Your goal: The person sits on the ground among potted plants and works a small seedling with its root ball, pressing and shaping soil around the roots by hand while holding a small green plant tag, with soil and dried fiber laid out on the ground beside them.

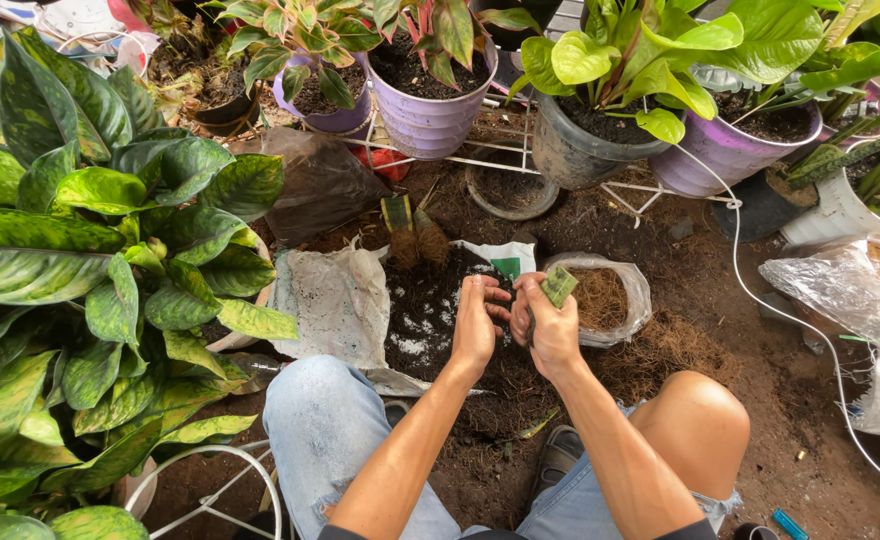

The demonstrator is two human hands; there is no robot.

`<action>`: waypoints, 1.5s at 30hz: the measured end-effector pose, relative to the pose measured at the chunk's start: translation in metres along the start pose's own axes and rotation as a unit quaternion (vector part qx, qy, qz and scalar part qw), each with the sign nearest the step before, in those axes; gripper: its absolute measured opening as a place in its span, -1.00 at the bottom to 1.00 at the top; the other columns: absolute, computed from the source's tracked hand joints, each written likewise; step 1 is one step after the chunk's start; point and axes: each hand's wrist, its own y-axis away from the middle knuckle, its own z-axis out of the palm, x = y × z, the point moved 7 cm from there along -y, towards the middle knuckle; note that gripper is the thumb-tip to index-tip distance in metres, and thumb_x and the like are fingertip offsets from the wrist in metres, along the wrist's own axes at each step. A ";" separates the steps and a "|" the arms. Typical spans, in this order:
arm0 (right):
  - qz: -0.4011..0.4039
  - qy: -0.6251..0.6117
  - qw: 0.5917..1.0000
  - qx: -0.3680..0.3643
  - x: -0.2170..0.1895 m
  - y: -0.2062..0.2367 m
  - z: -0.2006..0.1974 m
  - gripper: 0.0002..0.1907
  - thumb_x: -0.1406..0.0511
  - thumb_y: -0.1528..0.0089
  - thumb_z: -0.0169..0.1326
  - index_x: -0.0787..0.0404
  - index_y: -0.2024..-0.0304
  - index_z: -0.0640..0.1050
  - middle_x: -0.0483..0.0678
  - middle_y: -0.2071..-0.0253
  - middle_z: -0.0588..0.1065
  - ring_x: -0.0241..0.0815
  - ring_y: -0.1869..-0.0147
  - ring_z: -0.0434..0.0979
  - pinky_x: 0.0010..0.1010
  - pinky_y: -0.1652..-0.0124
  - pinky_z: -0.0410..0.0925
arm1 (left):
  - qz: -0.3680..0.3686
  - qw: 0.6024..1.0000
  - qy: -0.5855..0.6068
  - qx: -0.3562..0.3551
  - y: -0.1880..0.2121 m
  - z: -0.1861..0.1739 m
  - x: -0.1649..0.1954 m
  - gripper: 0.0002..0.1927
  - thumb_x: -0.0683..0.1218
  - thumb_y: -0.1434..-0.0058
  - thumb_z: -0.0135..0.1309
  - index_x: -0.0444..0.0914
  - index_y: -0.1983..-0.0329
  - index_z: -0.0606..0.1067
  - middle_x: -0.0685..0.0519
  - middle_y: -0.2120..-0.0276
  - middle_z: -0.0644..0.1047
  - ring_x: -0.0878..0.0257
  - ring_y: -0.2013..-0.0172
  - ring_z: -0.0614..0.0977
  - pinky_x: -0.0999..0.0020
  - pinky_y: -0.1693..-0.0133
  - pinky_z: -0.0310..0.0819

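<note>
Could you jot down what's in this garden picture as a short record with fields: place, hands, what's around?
Place: ground covered in loose soil, ringed by potted plants
Left hand: fingers curled, over the dark soil mix
Right hand: holds a cut green stem
Under the soil mix: white sack spread flat
Beside right hand: clear bag of brown fibre
Behind: purple pots, grey pot
Left side: large leafy plant
Right side: white hose
</note>
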 end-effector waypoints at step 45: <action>0.038 0.307 0.949 -0.063 0.007 0.004 0.016 -0.60 0.30 -0.30 0.11 0.25 -0.19 0.49 -0.09 0.01 0.60 -0.31 -0.06 0.57 -0.37 -0.09 0.44 | -0.062 0.991 0.122 -0.005 -0.012 -0.001 -0.026 -0.49 0.17 -0.51 -0.48 -0.24 0.01 0.42 -0.03 0.11 0.50 0.24 0.06 0.53 0.20 -0.12 0.38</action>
